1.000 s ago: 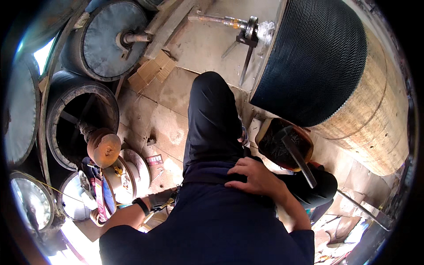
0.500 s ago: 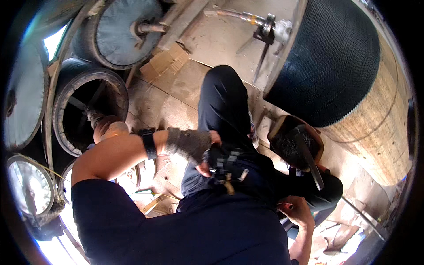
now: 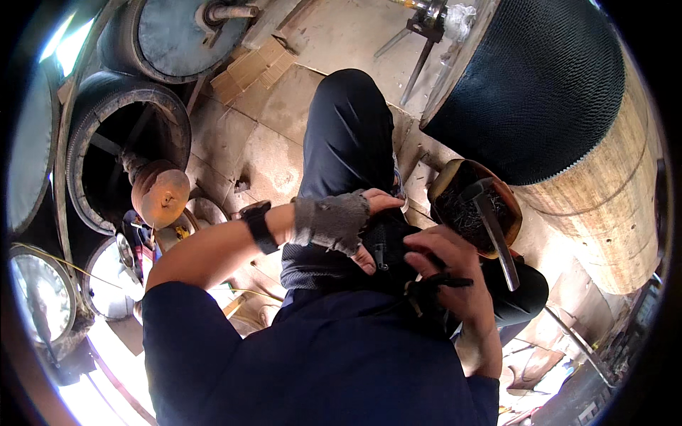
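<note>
My left hand (image 3: 337,224), in a grey fingerless glove, is stretched over my lap with its thumb and fingers apart. Beneath and beside it is a black pouch (image 3: 383,248) with a zipper pull. My bare right hand (image 3: 458,270) is bent over the right side of my lap, closed round a dark strap-like piece (image 3: 426,287); its exact kind is unclear. Past the right hand stands a bowl (image 3: 442,193) of thin dark metal bits, perhaps nails. A hammer (image 3: 491,231) lies across the bowl, its end over my right knee.
A large wooden cylinder (image 3: 590,220) partly covered in black ridged sheet (image 3: 540,92) stands at the right. Several drums (image 3: 128,92) crowd the left, near a rusty round piece (image 3: 160,195). Flattened cardboard (image 3: 252,67) lies on the tiled floor ahead. A metal rod (image 3: 579,344) is at lower right.
My left hand has let go of the black pouch and opened, moving right. The right hand has come up from beside my hip to the lap, now with the dark piece. The view has shifted slightly.
</note>
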### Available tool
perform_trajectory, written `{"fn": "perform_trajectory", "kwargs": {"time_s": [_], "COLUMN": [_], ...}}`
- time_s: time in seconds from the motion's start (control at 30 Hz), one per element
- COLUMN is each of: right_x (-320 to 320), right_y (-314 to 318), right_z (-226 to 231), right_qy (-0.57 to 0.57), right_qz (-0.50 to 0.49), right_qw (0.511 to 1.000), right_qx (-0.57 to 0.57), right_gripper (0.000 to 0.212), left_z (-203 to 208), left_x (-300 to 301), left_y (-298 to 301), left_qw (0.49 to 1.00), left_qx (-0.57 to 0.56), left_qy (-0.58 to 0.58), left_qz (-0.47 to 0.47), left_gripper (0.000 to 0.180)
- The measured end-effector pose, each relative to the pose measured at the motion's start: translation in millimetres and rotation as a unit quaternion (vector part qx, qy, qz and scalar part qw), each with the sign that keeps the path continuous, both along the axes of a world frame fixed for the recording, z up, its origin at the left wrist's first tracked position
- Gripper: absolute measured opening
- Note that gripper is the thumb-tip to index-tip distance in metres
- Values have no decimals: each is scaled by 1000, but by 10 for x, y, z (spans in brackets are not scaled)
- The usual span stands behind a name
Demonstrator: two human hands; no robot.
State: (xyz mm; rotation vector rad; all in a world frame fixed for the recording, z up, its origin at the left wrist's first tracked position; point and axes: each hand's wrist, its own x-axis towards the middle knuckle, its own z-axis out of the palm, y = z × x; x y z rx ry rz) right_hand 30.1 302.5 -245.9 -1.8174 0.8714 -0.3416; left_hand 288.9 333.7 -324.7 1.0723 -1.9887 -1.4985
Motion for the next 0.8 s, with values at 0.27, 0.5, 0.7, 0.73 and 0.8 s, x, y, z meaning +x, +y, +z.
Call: {"fn": "perform_trajectory", "kwargs": {"time_s": [0.27,0.5,0.7,0.73,0.8], "right_x": [-61,-85,-194,-218,-219], "right_y": [57,15,54,46,20], "right_z": [-198,-236,-339,-346,-314], "right_qy": [32,6,-17,-13,-8], "right_qz": [92,103,33,28,30], "right_qw": [992,995,999,999,999], "right_qx": [81,4,-32,-32,-37], "right_gripper": [20,11,8,8,7], "left_z": [247,591,614,599,460], "left_x": [-178,-7,524,697,989], "left_y": [370,506,928,1019,1211], "left_qw": [966,947,977,973,938], "left_qx": [-256,-283,-22,51,334], "left_qy": [-13,-149,-211,-226,-76], "left_qz": [24,20,18,-5,51], "left_gripper": [41,25,10,7,7]}}
